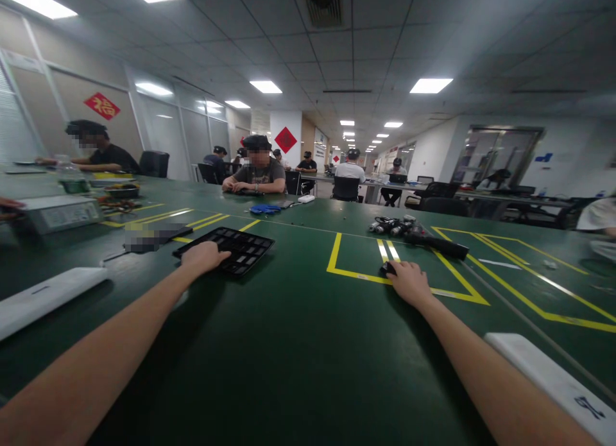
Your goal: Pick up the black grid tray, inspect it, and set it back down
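Observation:
My left hand [203, 258] is closed on the near left edge of a black tray [262, 246] divided into small compartments, thumb over its rim. The tray sits at a slight tilt over the green table. To the right, my right hand [409, 282] has its fingers closed around a small black object [386, 268], mostly covered, so its kind is unclear. That hand is at the near side of a yellow-taped square [332, 260]. Beyond it lies a bundle of black cables and connectors [392, 226], beside a long black bar-shaped piece [445, 246].
White long blocks lie at the left [48, 298] and right [553, 382]. A blue item [264, 209] rests farther back. A grey box [62, 213] and a dark flat device [173, 233] are on the left. A person [260, 170] sits across the green table [289, 356].

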Action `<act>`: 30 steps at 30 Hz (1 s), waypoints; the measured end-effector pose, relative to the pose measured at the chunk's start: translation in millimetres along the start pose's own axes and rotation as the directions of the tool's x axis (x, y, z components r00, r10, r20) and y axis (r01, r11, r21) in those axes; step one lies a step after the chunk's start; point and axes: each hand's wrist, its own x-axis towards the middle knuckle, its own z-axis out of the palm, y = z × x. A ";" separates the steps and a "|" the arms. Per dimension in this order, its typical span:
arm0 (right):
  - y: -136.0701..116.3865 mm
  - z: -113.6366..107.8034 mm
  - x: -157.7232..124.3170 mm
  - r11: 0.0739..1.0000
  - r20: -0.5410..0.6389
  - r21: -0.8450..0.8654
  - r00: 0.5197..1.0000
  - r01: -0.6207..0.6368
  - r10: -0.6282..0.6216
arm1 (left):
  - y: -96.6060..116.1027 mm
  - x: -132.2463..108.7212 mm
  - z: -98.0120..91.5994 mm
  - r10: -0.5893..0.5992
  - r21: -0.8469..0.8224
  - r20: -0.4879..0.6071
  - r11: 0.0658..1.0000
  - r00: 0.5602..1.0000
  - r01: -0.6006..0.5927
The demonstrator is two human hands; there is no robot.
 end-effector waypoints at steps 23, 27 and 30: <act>-98.9 -10.1 -44.6 0.272 -0.197 0.812 0.680 0.517 -0.706 | 129.4 -119.2 46.0 0.635 -0.431 0.097 0.721 0.766 -0.543; -98.3 -8.6 -42.3 0.246 -0.163 0.868 0.715 0.432 -0.679 | 130.3 -117.3 48.2 0.614 -0.462 0.091 0.723 0.784 -0.513; -97.2 -9.5 -41.9 0.222 -0.137 0.910 0.760 0.350 -0.636 | 131.6 -117.8 47.9 0.602 -0.488 0.086 0.720 0.794 -0.494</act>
